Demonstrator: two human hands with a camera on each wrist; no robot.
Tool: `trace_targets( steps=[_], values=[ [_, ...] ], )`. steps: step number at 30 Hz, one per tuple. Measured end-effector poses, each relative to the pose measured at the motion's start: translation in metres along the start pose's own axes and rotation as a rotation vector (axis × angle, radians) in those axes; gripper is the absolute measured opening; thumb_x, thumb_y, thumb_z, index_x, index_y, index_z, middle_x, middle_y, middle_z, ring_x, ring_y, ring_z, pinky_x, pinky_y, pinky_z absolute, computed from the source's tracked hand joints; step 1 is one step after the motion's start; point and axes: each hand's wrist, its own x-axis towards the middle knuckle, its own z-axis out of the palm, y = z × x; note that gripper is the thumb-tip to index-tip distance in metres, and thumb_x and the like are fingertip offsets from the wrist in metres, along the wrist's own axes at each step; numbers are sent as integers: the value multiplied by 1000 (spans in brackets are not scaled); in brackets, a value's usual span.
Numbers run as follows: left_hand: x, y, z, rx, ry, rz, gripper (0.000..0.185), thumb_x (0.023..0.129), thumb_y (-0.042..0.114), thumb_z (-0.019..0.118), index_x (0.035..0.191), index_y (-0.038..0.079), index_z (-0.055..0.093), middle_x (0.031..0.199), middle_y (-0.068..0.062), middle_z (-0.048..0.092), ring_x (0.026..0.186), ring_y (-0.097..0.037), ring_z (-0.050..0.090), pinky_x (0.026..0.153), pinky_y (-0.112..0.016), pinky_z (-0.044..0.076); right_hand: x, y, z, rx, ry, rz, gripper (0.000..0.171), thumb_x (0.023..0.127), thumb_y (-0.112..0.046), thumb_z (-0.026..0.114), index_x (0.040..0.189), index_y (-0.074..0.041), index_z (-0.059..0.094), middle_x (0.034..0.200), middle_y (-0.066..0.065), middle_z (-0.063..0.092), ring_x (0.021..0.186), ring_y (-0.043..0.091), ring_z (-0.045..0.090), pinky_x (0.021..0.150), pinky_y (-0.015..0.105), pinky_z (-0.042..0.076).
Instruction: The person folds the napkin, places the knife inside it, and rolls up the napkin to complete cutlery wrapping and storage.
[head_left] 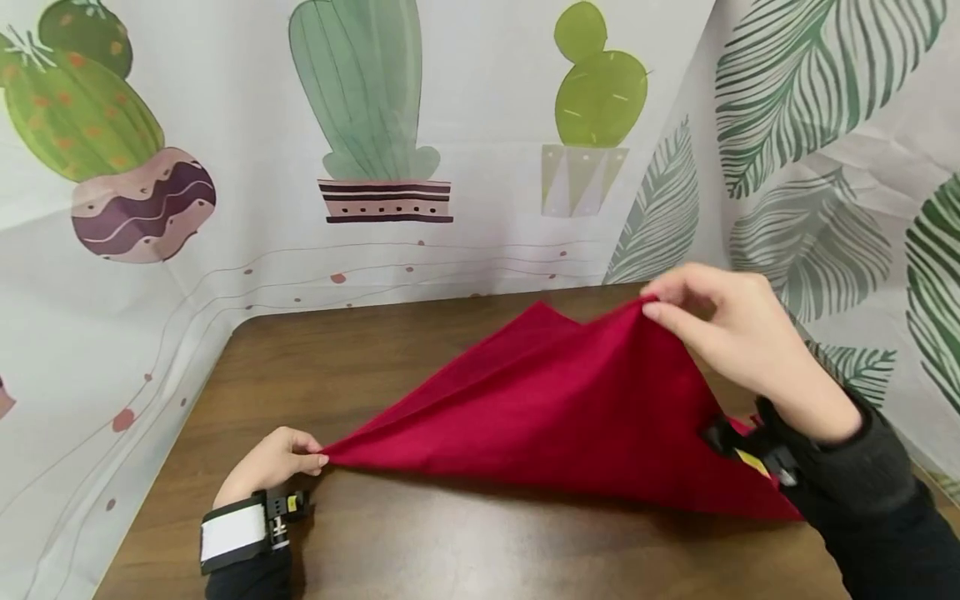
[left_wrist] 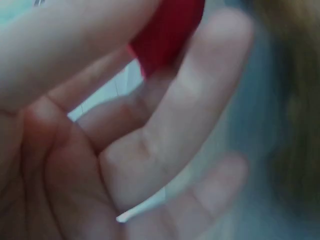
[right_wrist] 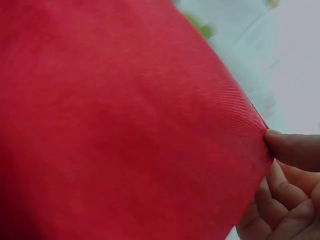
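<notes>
A red cloth [head_left: 525,408] stretches across the wooden table between both hands, folded into a rough triangle. My left hand [head_left: 273,462] pinches its left corner low over the table, thumb and fingertips together. In the left wrist view a bit of the cloth [left_wrist: 167,37] shows between the fingers. My right hand [head_left: 731,321] pinches the upper right part and lifts it, so the cloth hangs down below it. The right wrist view shows the thumb [right_wrist: 297,150] on the edge of the raised cloth [right_wrist: 125,120]. Part of the cloth's right side lies behind the right wrist.
The brown wooden table [head_left: 420,533] has rounded back corners. A white curtain [head_left: 480,258] printed with cacti and leaves hangs right behind and beside it. Each wrist wears a dark band with a small device.
</notes>
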Motion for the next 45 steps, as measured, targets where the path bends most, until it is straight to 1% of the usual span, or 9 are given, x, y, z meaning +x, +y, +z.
trace_targets(
  steps=[5, 10, 19, 26, 28, 34, 37, 41, 45],
  values=[
    [-8, -10, -4, -44, -27, 16, 11, 80, 10, 62, 74, 0, 64, 66, -2, 61, 60, -5, 47, 55, -23, 39, 36, 42, 37, 19, -57, 95, 7, 83, 1, 55, 87, -3, 50, 80, 9, 57, 71, 11, 53, 65, 24, 38],
    [-14, -15, -8, -38, -4, -17, 12, 79, 12, 63, 74, 1, 63, 65, -2, 60, 59, -7, 48, 54, -24, 39, 62, 87, 92, 31, -206, 162, 15, 86, 4, 45, 84, 0, 59, 93, 18, 58, 87, 29, 51, 75, 40, 37],
    [-18, -20, -5, -3, 23, -55, 14, 79, 15, 63, 70, 4, 65, 67, 2, 58, 61, -7, 44, 55, -24, 38, 63, 162, 189, 121, -437, 249, 19, 83, 4, 45, 90, 6, 62, 104, 24, 56, 104, 36, 47, 86, 43, 36],
    [-20, -22, -5, -48, 33, -99, 15, 79, 14, 63, 69, 3, 63, 64, 1, 58, 59, -9, 45, 53, -24, 38, 42, 333, 319, 75, -525, 160, 26, 73, 1, 49, 93, -10, 63, 96, 12, 57, 88, 20, 49, 73, 24, 37],
    [-21, -23, -7, -52, 35, -101, 15, 79, 14, 63, 69, 3, 63, 64, 0, 58, 59, -9, 45, 54, -24, 38, 40, 351, 338, 66, -587, 138, 31, 73, 2, 48, 101, -4, 60, 104, 15, 52, 97, 23, 46, 79, 22, 35],
    [-21, -25, -9, -55, 10, -110, 15, 80, 14, 62, 70, 3, 62, 64, -1, 60, 60, -9, 47, 55, -24, 38, 39, 345, 340, 132, -718, 52, 51, 71, 5, 42, 122, 2, 43, 122, 20, 35, 119, 24, 28, 94, 20, 24],
    [-22, -25, -10, -68, -4, -114, 15, 80, 15, 61, 71, 3, 62, 64, -1, 60, 60, -11, 48, 55, -23, 38, 44, 346, 340, 137, -822, 64, 61, 76, 6, 43, 135, 0, 28, 136, 19, 23, 129, 25, 14, 102, 31, 17],
    [-22, -27, -11, -98, -24, -118, 15, 80, 14, 61, 72, 2, 62, 65, -2, 61, 60, -12, 49, 54, -23, 39, 43, 370, 356, 98, -878, 33, 74, 74, 7, 39, 141, -11, 16, 141, 15, 15, 131, 18, 5, 102, 24, 11],
    [-21, -28, -12, -107, -34, -118, 14, 80, 12, 60, 72, 1, 62, 65, -3, 61, 60, -12, 50, 54, -23, 39, 45, 329, 336, 96, -948, 131, 79, 75, 8, 37, 142, -20, 6, 142, 15, 13, 131, 15, 0, 102, 23, 7]
  ],
)
